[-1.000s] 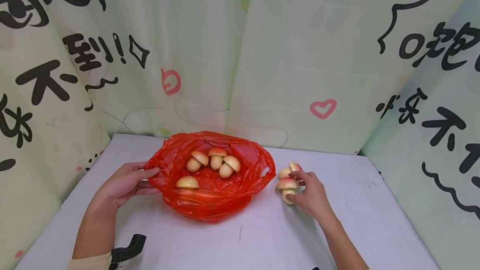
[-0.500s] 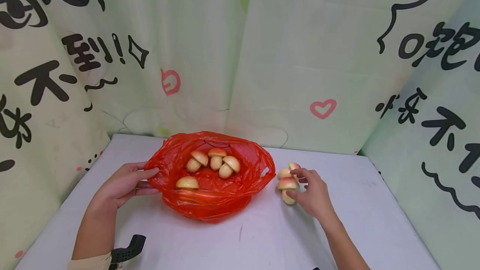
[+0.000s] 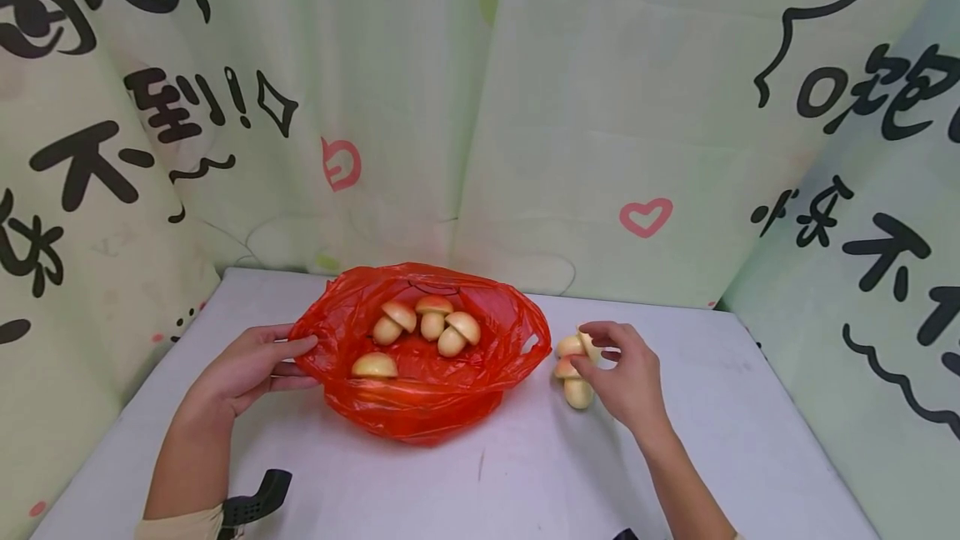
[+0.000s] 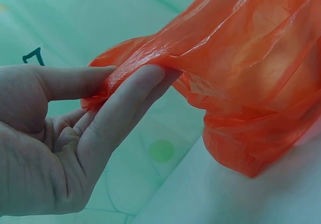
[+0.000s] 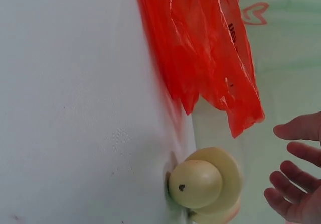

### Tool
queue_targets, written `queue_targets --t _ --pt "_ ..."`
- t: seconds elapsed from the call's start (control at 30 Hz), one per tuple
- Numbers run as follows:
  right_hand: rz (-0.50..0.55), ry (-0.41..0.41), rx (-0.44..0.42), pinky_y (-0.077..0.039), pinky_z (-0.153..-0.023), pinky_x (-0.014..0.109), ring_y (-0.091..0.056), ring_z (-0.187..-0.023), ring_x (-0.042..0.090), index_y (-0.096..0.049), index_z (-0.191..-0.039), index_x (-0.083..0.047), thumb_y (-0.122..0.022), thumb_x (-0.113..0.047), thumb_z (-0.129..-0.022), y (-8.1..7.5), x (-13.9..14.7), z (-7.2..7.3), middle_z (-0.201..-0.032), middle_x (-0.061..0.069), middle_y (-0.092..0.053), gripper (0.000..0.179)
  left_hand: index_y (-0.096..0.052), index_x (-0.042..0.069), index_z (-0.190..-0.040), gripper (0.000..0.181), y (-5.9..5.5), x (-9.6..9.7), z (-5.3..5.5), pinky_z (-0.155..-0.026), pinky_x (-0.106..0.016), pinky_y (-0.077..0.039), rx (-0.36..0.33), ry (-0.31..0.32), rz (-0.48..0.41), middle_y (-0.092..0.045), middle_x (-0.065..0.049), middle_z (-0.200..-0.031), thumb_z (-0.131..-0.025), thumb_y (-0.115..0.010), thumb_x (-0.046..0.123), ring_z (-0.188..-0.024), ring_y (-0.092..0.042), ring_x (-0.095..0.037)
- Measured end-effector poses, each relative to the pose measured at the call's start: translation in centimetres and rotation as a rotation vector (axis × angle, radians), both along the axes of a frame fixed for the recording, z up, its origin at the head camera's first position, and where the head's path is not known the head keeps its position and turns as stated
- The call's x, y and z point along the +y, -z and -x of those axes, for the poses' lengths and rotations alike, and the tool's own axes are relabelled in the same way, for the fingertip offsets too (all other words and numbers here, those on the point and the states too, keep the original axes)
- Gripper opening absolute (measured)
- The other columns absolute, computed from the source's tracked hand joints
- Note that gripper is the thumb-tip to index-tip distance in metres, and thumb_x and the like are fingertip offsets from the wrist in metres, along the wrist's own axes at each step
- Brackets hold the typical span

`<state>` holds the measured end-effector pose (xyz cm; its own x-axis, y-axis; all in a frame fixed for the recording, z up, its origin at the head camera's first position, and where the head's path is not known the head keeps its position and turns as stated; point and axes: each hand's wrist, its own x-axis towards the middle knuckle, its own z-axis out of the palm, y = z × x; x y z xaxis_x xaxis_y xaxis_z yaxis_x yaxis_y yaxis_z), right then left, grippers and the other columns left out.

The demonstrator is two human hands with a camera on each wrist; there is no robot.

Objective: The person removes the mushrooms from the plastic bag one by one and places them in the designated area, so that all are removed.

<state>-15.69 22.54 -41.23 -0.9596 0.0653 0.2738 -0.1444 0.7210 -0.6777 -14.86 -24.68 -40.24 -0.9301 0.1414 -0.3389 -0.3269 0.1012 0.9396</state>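
Note:
My left hand (image 3: 243, 369) pinches the left rim of a red plastic bag (image 3: 416, 419) between thumb and fingers, plain in the left wrist view, where the bag (image 4: 261, 78) hangs from the grip. Several toy mushrooms (image 3: 452, 342) with reddish-tan caps and pale stems lie inside the opened bag. Right of it, two more mushrooms sit on the table, a nearer one (image 3: 578, 393) in front of a farther one (image 3: 570, 346). Over these two hovers my right hand (image 3: 632, 377), partly covering them. In the right wrist view its fingers (image 5: 288, 188) are spread beside the mushrooms, holding nothing.
A white table (image 3: 450, 498) carries the bag and mushrooms. Pale green curtains (image 3: 570, 107) with black lettering and pink hearts enclose its back and both sides. A black wrist strap (image 3: 258, 498) shows on the left forearm.
The right hand has drawn its thumb away from the nearer mushroom's stem and shifted slightly up and back, towards the farther mushroom. The left hand and the bag have stayed put.

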Motion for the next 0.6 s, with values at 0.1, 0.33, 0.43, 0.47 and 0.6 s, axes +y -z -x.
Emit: queue_targets --t 0.1,0.33,0.43,0.47,0.6 --pt "0.009 -0.001 0.011 -0.059 -0.092 0.033 -0.066 -0.113 0.028 -0.069 -0.124 -0.010 -0.083 -0.011 -0.088 -0.1 -0.2 0.1 -0.123 0.011 -0.067 0.039 -0.037 -0.008 -0.154 0.065 0.0 0.0 0.0 -0.082 -0.035 -0.065 -0.006 -0.002 -0.005 -0.076 -0.003 -0.107 -0.106 -0.062 0.029 -0.091 -0.080 -0.024" --pt "0.054 -0.031 0.021 -0.061 -0.094 0.039 -0.066 -0.112 0.031 -0.070 -0.124 -0.011 -0.084 -0.010 -0.088 -0.7 -1.0 0.2 -0.123 0.011 -0.067 0.039 -0.036 -0.007 -0.154 0.066 0.0 -0.1 0.0 -0.082 -0.035 -0.065 -0.014 -0.002 -0.016 -0.075 -0.001 -0.106 -0.106 -0.062 0.029 -0.091 -0.079 -0.022" --pt "0.078 -0.047 0.012 -0.061 -0.097 0.052 -0.065 -0.114 0.033 -0.069 -0.124 -0.010 -0.084 -0.010 -0.087 -1.0 -1.6 0.4 -0.125 0.012 -0.065 0.040 -0.035 -0.007 -0.155 0.067 -0.1 -0.1 0.0 -0.082 -0.036 -0.065 -0.015 -0.001 -0.018 -0.075 -0.002 -0.107 -0.106 -0.063 0.029 -0.092 -0.079 -0.022" --pt "0.085 -0.051 0.010 -0.061 -0.097 0.054 -0.065 -0.115 0.033 -0.069 -0.124 -0.010 -0.084 -0.010 -0.087 -1.1 -1.7 0.5 -0.126 0.012 -0.065 0.040 -0.035 -0.007 -0.156 0.068 -0.1 0.0 0.0 -0.082 -0.036 -0.065 -0.015 0.000 -0.018 -0.075 -0.002 -0.108 -0.106 -0.063 0.029 -0.092 -0.079 -0.022" --pt "0.098 -0.065 0.008 -0.062 -0.095 0.055 -0.064 -0.115 0.033 -0.069 -0.125 -0.011 -0.083 -0.010 -0.087 -1.3 -2.3 0.7 -0.126 0.011 -0.065 0.041 -0.034 -0.007 -0.156 0.067 -0.2 0.0 0.0 -0.082 -0.036 -0.065 -0.013 0.002 -0.028 -0.075 -0.002 -0.107 -0.106 -0.063 0.028 -0.092 -0.079 -0.022"
